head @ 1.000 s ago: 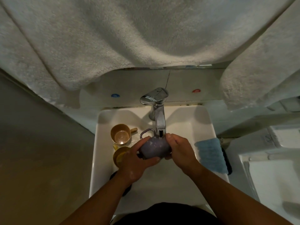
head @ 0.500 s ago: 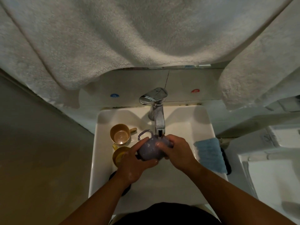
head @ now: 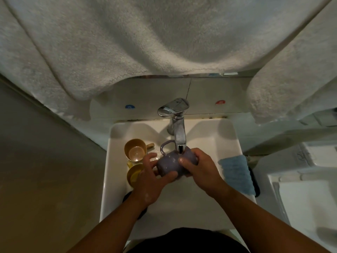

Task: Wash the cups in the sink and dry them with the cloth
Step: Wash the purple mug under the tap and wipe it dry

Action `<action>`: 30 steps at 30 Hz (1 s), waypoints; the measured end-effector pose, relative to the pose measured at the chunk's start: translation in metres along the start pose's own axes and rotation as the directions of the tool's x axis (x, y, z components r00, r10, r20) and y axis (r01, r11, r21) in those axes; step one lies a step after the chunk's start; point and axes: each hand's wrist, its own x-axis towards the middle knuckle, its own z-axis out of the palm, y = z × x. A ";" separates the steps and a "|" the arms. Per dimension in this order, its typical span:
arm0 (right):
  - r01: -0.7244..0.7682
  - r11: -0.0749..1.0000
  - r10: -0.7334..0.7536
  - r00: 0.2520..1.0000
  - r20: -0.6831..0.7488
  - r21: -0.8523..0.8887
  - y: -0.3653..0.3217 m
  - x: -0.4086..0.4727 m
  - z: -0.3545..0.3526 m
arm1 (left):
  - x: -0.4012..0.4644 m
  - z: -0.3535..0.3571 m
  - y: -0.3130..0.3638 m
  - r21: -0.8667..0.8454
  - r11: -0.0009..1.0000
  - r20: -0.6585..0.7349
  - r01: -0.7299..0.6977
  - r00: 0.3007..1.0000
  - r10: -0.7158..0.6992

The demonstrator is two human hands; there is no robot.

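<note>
The purple cup [head: 172, 164] is held on its side directly under the spout of the tap [head: 179, 133], above the basin of the sink [head: 226, 136], its handle turned up and away toward the tap.

Risks noted. The cup is wet and is gripped by bare skin only; a slip is judged likely if the grip is shifted while it is rubbed, and a drop would land it on the hard basin or against the two tan cups [head: 135, 150] lying just beside it at the left. The handle sits close to the metal spout; a knock is possible if the cup is raised or rolled carelessly. Water may be thrown off the curved wall toward the blue cloth [head: 237, 170] draped on the right rim, which is needed dry later.

Hand pose. The left hand [head: 152, 181] is wrapped around the near end of the cup, thumb underneath and fingers curled over the side. The right hand [head: 199, 168] is closed over the far end, fingers [head: 184, 160] pressed on the wall. Both forearms are reached in from below, converging on the cup.
</note>
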 end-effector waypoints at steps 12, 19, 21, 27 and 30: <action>-0.056 0.982 0.055 0.998 -0.011 -0.181 0.001 -0.007 0.012 | -0.002 0.001 -0.006 0.219 0.976 0.000 0.005 1.000 -0.005; -0.071 0.973 0.070 0.997 -0.013 -0.221 -0.001 -0.004 0.014 | -0.005 0.000 -0.004 0.240 0.970 -0.004 -0.030 0.999 0.032; -0.053 0.972 0.045 0.998 -0.040 -0.228 -0.002 -0.005 0.014 | -0.005 0.000 -0.005 0.230 0.973 -0.002 -0.031 0.999 0.032; -0.102 0.970 0.086 0.993 -0.082 -0.219 -0.011 -0.007 0.016 | -0.003 0.002 -0.005 0.267 0.956 0.020 -0.118 0.993 0.117; -0.074 0.959 0.059 0.996 -0.063 -0.273 -0.013 -0.010 0.018 | -0.003 0.005 -0.007 0.292 0.946 0.035 -0.140 0.990 0.136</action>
